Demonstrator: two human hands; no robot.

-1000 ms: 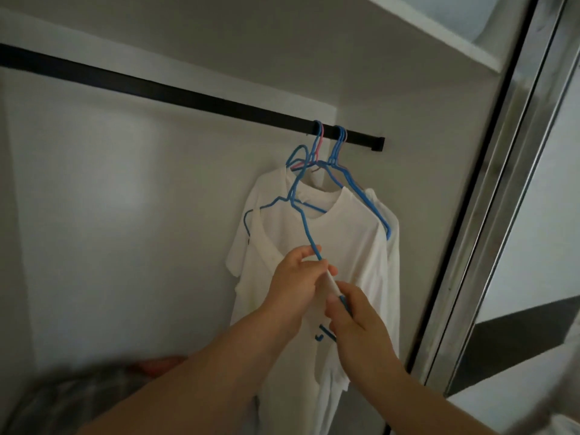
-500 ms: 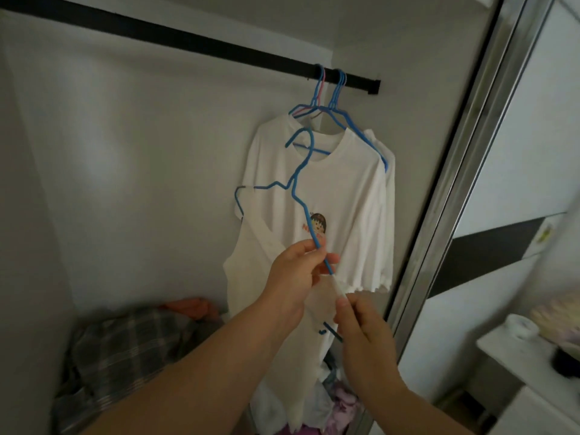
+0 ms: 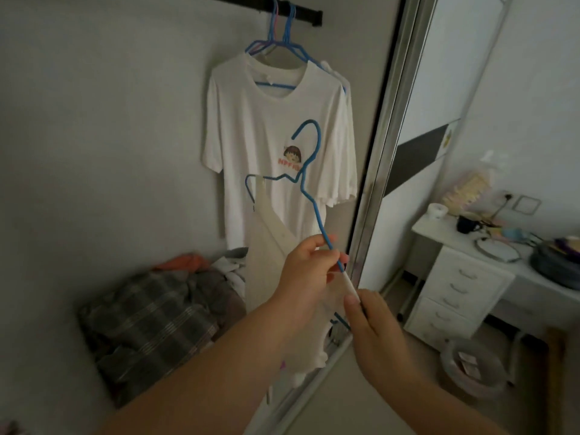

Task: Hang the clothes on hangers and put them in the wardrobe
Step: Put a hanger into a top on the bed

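Two white T-shirts (image 3: 276, 127) hang at the rail's (image 3: 292, 9) right end. The left hand (image 3: 306, 271) pinches one blue hanger (image 3: 309, 189); the right hand (image 3: 373, 328) pinches its white garment (image 3: 270, 237) below them.

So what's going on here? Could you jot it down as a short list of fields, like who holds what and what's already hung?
left hand: pinches the sloping wire of the blue hanger
right hand: pinches a strap of the white garment against the hanger's lower end
white garment: one strap over the hanger's far shoulder, not yet hung up
rail: carries hangers with a white T-shirt that has a cartoon print
wardrobe floor: plaid cloth in a heap
beside wardrobe: white drawer unit
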